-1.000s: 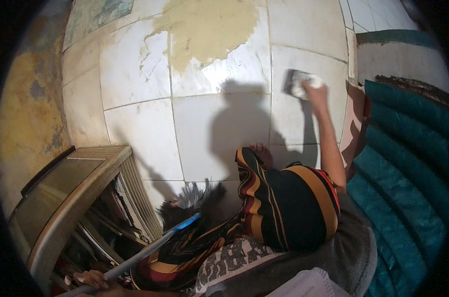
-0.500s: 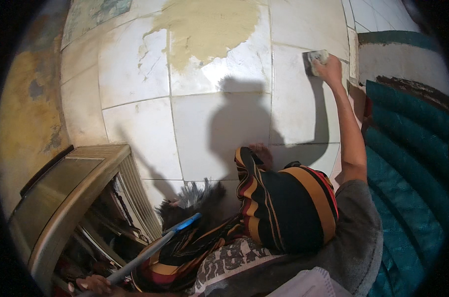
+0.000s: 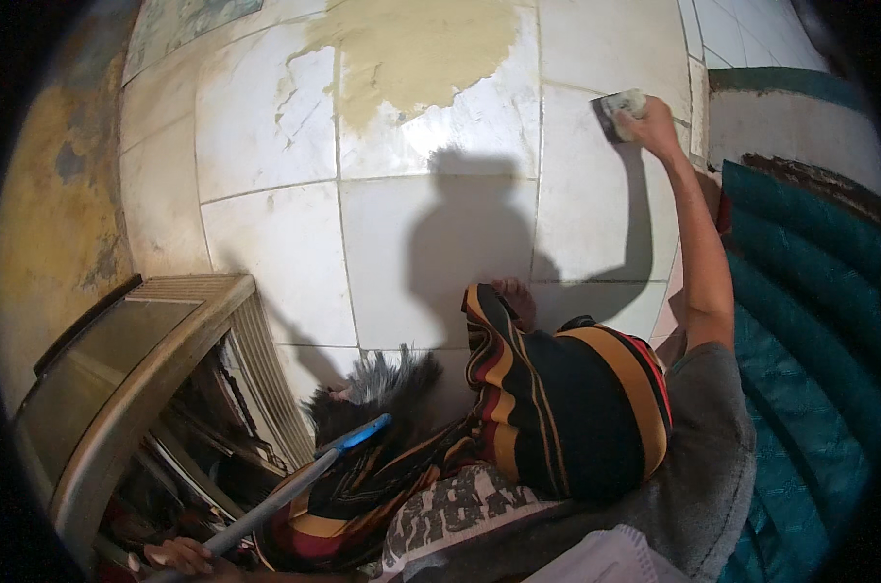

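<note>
My right hand (image 3: 651,126) is stretched far out to the right, fingers closed round a scraper (image 3: 610,115) with a dark flat blade and a pale, smeared grip. The scraper is over a white floor tile; whether its edge touches the tile I cannot tell. Down at the lower left, my left hand (image 3: 180,557) is wrapped around the grey handle of a broom (image 3: 295,483). Its blue socket and dark bristles with grey tips rest low on the floor beside my striped wrap.
A broad beige patch (image 3: 421,49) of dried-looking paste covers tiles at the far middle. At left stands a worn cabinet frame (image 3: 159,364) with clutter inside, near a stained yellow wall (image 3: 67,194). A dark green quilted cover (image 3: 800,360) lines the right side. My bare toes show ahead.
My right hand and the scraper have shifted slightly, and the blade is turned a little. The view has moved a bit. My left hand keeps its hold on the broom.
</note>
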### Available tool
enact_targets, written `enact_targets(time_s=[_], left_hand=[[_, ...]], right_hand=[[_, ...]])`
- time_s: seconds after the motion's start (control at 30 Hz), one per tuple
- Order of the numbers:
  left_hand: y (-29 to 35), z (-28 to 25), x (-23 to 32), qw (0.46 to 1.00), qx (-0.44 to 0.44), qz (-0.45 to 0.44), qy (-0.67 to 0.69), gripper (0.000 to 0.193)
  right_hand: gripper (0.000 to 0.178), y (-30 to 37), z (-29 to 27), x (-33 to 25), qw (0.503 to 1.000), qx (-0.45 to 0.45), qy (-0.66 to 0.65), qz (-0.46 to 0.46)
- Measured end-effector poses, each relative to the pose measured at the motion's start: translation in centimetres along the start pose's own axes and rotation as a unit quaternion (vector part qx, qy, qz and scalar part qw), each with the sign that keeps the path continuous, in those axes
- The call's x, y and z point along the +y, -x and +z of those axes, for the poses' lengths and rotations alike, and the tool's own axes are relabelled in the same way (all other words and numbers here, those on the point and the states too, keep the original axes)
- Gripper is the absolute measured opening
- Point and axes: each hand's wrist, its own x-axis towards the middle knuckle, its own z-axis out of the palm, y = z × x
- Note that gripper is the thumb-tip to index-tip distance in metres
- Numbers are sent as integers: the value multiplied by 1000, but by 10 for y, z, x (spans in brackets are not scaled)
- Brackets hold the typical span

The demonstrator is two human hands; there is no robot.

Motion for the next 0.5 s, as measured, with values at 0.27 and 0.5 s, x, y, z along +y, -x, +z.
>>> enact_targets(time_s=[0.27,0.5], left_hand=[[-7,-14,4,1000,-4,-2,-12,44],[-6,-3,3,1000,-6,-1,-31,46]], right_hand=[[22,4,31,-16,997,-36,19,-61],[22,3,10,10,948,33,-227,222]])
